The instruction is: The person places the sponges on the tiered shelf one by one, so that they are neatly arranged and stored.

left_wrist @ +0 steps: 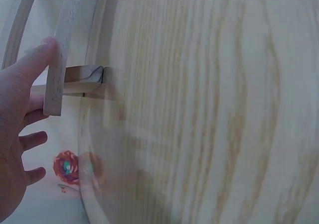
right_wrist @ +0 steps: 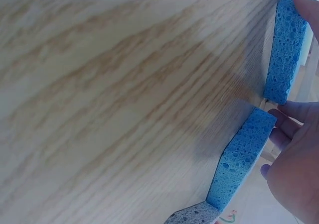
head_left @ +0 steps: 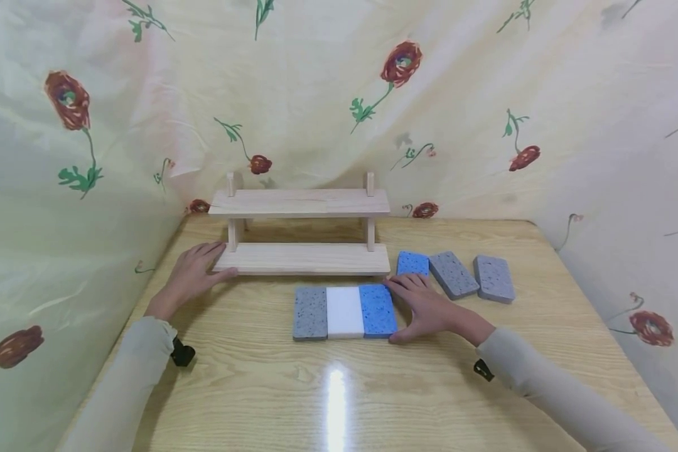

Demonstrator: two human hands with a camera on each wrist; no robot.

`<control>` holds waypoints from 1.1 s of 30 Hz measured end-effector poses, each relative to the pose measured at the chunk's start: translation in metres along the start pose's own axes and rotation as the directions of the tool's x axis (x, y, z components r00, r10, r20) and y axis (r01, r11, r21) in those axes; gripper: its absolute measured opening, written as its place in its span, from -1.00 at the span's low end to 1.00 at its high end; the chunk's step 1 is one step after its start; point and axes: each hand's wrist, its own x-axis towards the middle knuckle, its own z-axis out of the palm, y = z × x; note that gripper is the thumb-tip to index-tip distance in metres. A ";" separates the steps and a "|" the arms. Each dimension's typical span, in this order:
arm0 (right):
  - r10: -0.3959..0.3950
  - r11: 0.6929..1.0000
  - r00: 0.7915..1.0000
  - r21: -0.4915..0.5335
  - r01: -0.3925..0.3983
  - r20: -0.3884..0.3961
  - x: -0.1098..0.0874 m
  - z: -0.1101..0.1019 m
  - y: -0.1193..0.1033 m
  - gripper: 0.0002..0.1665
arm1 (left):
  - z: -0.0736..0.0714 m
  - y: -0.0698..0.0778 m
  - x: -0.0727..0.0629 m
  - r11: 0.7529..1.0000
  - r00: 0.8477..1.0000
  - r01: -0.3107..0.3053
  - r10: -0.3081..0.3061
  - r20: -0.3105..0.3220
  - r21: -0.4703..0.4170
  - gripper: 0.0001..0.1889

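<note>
A white streak of glare [head_left: 336,411] marks the bright table [head_left: 248,389], while both wrist views look dimmer and hazier.

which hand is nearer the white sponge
Right. The right hand is at the blue sponge right of the white sponge; the left hand is farther off, at the wooden shelf's left end.
</note>
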 end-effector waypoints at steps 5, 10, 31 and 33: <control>-0.004 1.000 1.000 0.011 0.004 -0.015 0.001 0.000 0.000 0.40 | -0.004 0.003 0.001 0.999 1.000 0.002 -0.003 0.016 0.039 -0.12; -0.003 1.000 1.000 0.029 0.003 -0.024 0.003 0.001 0.000 0.38 | -0.005 0.004 0.001 0.999 1.000 -0.001 0.001 0.016 0.040 -0.12; -0.029 0.999 0.999 0.012 0.029 -0.043 0.004 0.005 0.000 0.40 | -0.004 0.003 0.000 0.999 0.999 0.010 -0.011 0.030 0.032 -0.11; -0.026 0.999 0.998 0.022 0.027 -0.049 0.004 0.005 0.000 0.39 | -0.004 0.004 0.000 0.999 0.999 0.014 -0.015 0.034 0.030 -0.11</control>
